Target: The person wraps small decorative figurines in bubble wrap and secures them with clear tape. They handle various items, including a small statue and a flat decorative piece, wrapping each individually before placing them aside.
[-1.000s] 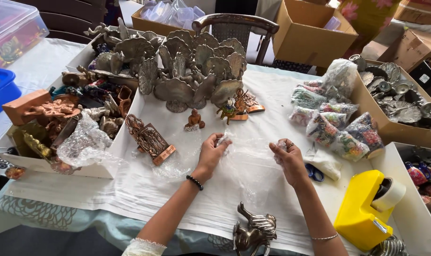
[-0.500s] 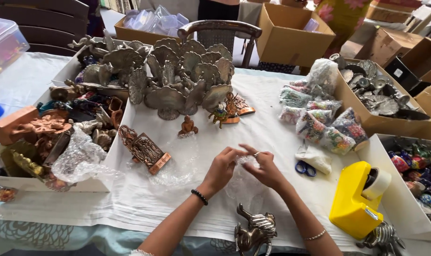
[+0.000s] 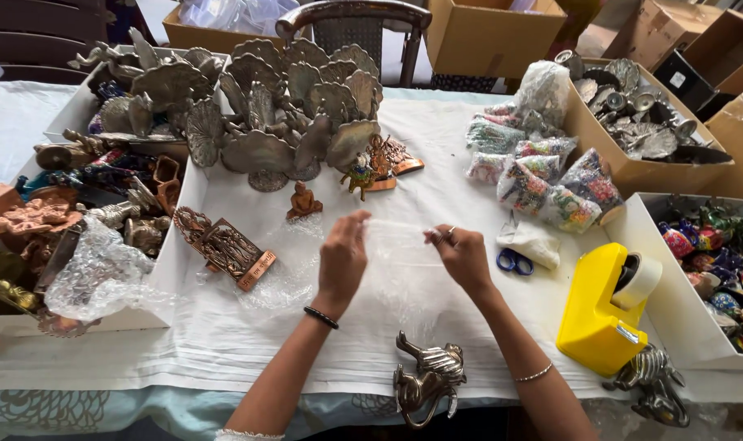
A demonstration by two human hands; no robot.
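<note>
Now both hands (image 3: 343,260) (image 3: 463,256) pinch clear plastic sheet (image 3: 396,245), long axis left-right.

Two hands are holding a clear plastic sheet (image 3: 400,245) over the white tablecloth (image 3: 224,343). The left hand (image 3: 343,257) is pinching one edge and the right hand (image 3: 463,257) is pinching the other. A small metal animal (image 3: 428,384) is lying near the wrists. A yellow tape holder (image 3: 600,314) is sitting to the right, with blue scissors (image 3: 512,261) beside the right hand.

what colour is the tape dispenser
Bright yellow, seen in the head view: the tape dispenser sits right of the right hand.
</note>
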